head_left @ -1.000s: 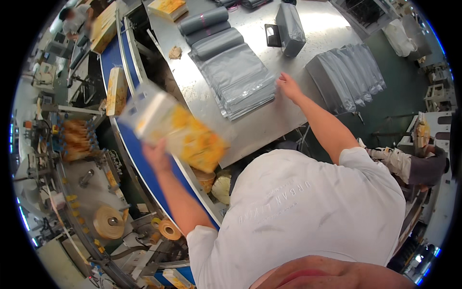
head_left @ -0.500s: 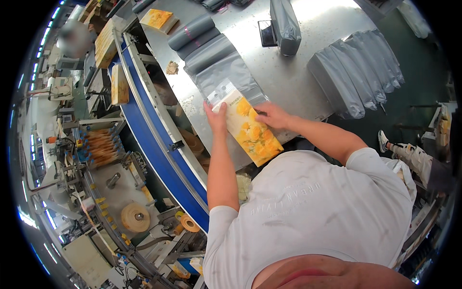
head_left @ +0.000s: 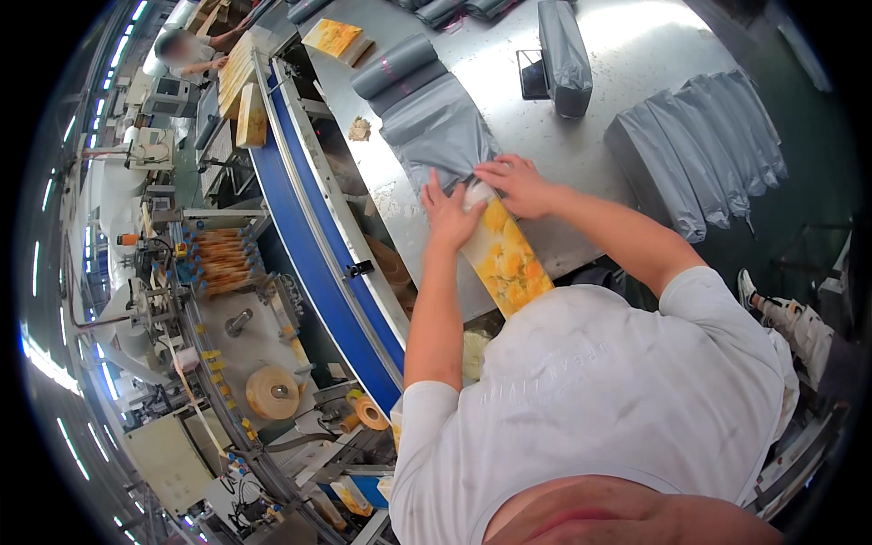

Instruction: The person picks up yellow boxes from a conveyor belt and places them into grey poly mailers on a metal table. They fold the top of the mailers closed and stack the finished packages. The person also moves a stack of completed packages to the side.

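A long package with yellow flowers printed on it (head_left: 510, 263) lies slanted at the table's near edge, its lower end against my shirt. Its far end meets the mouth of a grey plastic bag (head_left: 440, 127) lying flat, partly under my fingers. With fingers and thumb spread, my left hand (head_left: 448, 218) rests over the bag's left edge and the package's end. My right hand (head_left: 520, 184) has its fingertips closed on the bag's edge, just right of the package. How far the package reaches under the film is hidden.
Rolled grey bags (head_left: 400, 73) lie beyond. A dark phone (head_left: 533, 77) lies beside a filled grey bag (head_left: 565, 64); several more filled bags (head_left: 695, 150) stand at right. A blue conveyor (head_left: 300, 209) runs along the left, and another person (head_left: 193, 56) works past it.
Both hands have moved from the package's sides up to the bag's mouth. The package's far end now meets the grey film, where a clear end flap showed before. The view has shifted slightly.
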The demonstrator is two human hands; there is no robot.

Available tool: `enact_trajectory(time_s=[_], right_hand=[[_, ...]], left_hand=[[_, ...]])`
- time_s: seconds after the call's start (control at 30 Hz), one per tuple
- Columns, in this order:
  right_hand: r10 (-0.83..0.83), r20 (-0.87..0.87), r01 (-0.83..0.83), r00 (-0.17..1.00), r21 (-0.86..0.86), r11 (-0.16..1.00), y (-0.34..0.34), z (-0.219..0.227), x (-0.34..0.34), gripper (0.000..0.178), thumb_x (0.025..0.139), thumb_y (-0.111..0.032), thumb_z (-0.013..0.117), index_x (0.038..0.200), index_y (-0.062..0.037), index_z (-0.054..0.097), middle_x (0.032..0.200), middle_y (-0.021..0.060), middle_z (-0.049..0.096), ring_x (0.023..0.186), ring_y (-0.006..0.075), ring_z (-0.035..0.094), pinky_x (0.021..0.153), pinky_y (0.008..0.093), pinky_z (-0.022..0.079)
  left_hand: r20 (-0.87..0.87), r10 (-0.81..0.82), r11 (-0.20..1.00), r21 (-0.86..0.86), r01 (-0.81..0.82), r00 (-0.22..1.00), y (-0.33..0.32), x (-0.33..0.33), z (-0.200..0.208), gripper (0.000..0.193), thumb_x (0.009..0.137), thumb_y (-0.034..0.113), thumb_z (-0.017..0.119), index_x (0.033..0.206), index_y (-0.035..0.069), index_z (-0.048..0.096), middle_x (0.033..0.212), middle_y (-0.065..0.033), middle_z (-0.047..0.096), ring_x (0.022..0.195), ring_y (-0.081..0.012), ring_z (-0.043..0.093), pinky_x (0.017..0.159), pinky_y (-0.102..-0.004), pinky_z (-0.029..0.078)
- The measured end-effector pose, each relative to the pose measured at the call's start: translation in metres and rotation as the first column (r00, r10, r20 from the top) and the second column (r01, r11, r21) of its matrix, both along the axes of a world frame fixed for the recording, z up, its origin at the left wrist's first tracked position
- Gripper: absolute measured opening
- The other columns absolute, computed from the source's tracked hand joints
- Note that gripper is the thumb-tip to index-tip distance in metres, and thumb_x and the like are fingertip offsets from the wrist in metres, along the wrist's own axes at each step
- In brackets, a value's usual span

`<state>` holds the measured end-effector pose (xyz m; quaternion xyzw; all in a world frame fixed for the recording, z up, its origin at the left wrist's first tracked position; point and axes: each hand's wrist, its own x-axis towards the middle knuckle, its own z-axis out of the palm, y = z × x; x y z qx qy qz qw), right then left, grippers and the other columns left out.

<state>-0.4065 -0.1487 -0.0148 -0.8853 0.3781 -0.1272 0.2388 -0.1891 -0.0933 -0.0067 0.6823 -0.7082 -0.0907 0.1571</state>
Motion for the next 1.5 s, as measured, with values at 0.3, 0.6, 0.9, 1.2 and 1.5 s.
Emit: enact_trajectory(time_s=[0.3,0.6,0.9,1.2,1.5], right_hand=[[-0.354,0.452,0.345,0.819,0.105,0.933,0.024,-0.053,0.001,0.045,0.088,-0.009,0.06,0.133,-0.0097,0.065,0.134,0.0126,0.064,0.126,0.0386,0.056,0.106,0.0455,0.048],[-0.408,0.021,0.406,0.913,0.068,0.911,0.009,-0.041,0.028,0.017,0.093,-0.021,0.061,0.093,-0.0063,0.069,0.099,0.0185,0.072,0.101,0.0437,0.065,0.087,0.0531,0.053],[-0.562,0.093,0.512,0.822,0.31,0.801,0.079,-0.051,-0.003,0.019,0.096,-0.023,0.064,0.101,-0.0055,0.07,0.1,0.0203,0.073,0.098,0.0442,0.068,0.083,0.0524,0.054],[-0.524,0.0,0.505,0.852,0.271,0.82,0.063,-0.033,-0.002,0.023,0.098,-0.023,0.065,0.11,-0.0048,0.07,0.106,0.0204,0.074,0.101,0.0431,0.069,0.085,0.0494,0.055],[-0.549,-0.13,0.561,0.826,0.284,0.778,0.056,-0.037,-0.011,0.027,0.095,-0.029,0.065,0.107,-0.0054,0.071,0.105,0.0218,0.074,0.101,0.0443,0.068,0.086,0.052,0.055]], left_hand=[[-0.846,0.375,0.927,0.338,-0.162,0.38,0.063,0.012,-0.052,0.047,0.103,0.034,0.069,0.132,-0.002,0.061,0.133,-0.0165,0.066,0.126,-0.0264,0.06,0.109,-0.0378,0.044],[-0.437,0.234,0.967,0.196,-0.162,0.869,-0.002,0.074,-0.084,0.032,0.095,0.025,0.07,0.11,-0.003,0.075,0.096,-0.0211,0.077,0.09,-0.0385,0.074,0.081,-0.0446,0.056],[-0.454,0.096,0.981,0.192,-0.008,0.886,0.086,0.072,-0.077,0.021,0.095,0.018,0.063,0.1,0.001,0.074,0.092,-0.0251,0.072,0.088,-0.0418,0.072,0.079,-0.0485,0.055],[-0.657,-0.087,0.995,-0.022,0.097,0.749,-0.03,0.053,-0.039,0.018,0.091,0.012,0.072,0.105,0.0,0.069,0.116,-0.0178,0.069,0.099,-0.0343,0.068,0.083,-0.0454,0.054],[-0.769,0.09,0.932,-0.158,-0.325,0.632,0.036,0.031,-0.082,0.026,0.09,0.007,0.071,0.115,-0.001,0.067,0.106,-0.0218,0.068,0.095,-0.0363,0.068,0.08,-0.041,0.056]])
